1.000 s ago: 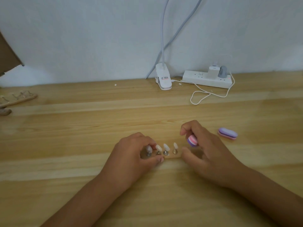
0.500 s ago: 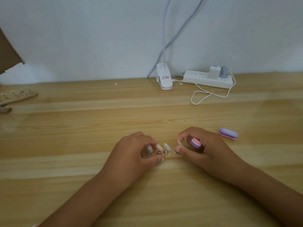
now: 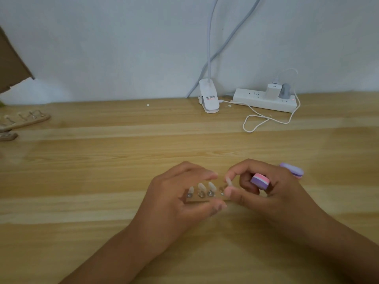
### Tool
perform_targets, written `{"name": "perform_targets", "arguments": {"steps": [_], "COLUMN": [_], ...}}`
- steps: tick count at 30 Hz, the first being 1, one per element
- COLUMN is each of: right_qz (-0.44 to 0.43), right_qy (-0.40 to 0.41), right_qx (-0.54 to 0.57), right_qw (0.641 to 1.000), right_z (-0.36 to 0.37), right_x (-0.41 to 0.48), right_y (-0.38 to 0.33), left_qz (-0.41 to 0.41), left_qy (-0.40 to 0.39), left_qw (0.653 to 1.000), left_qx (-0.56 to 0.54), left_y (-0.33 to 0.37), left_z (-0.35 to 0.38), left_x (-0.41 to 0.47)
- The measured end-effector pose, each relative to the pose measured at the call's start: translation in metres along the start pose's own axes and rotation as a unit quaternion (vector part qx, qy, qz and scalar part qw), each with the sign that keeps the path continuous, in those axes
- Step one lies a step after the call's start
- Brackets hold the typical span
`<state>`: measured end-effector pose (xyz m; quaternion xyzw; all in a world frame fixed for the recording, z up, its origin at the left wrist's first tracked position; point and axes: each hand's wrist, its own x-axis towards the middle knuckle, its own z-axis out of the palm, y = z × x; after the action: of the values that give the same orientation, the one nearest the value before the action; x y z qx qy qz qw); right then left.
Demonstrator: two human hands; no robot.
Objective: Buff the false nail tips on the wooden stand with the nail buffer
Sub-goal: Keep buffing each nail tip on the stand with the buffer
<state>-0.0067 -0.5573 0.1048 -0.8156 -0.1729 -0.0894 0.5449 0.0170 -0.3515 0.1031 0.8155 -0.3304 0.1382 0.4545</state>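
A small wooden stand [image 3: 198,199] lies on the table in front of me with several pale false nail tips [image 3: 211,185] on metal clips. My left hand [image 3: 176,199] grips the stand between thumb and fingers. My right hand [image 3: 264,193] pinches the rightmost nail tip [image 3: 229,182] with thumb and forefinger, and its other fingers curl round a pink and purple nail buffer [image 3: 260,181].
A second purple buffer [image 3: 292,170] lies just right of my right hand. At the back stand a white lamp clamp [image 3: 209,98] and a power strip [image 3: 264,99] with a looping white cable [image 3: 256,123]. Other wooden stands [image 3: 24,119] sit at far left.
My right hand has moved left to the stand and now pinches the rightmost nail tip, with the buffer tucked back in its fingers. My left hand has kept hold of the stand.
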Motion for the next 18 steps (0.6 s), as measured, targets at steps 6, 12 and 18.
{"name": "perform_targets", "arguments": {"steps": [6,12,18], "right_qz": [-0.024,0.027,0.091], "right_qy": [-0.030,-0.089,-0.009], "right_qx": [0.093,0.088,0.122], "right_qw": [0.995,0.992,0.988], "right_z": [0.005,-0.003,0.009], "right_x": [-0.004,-0.006,0.012], "right_y": [-0.011,-0.003,0.012], "left_qz": [-0.002,-0.022,-0.039], "left_qy": [-0.039,-0.060,-0.026], "left_qw": [0.994,0.992,0.996], "left_qx": [-0.097,-0.113,-0.074], "left_y": [0.006,0.001,0.001], "left_z": [0.008,0.009,0.011], "left_x": [-0.005,-0.006,-0.005]}}
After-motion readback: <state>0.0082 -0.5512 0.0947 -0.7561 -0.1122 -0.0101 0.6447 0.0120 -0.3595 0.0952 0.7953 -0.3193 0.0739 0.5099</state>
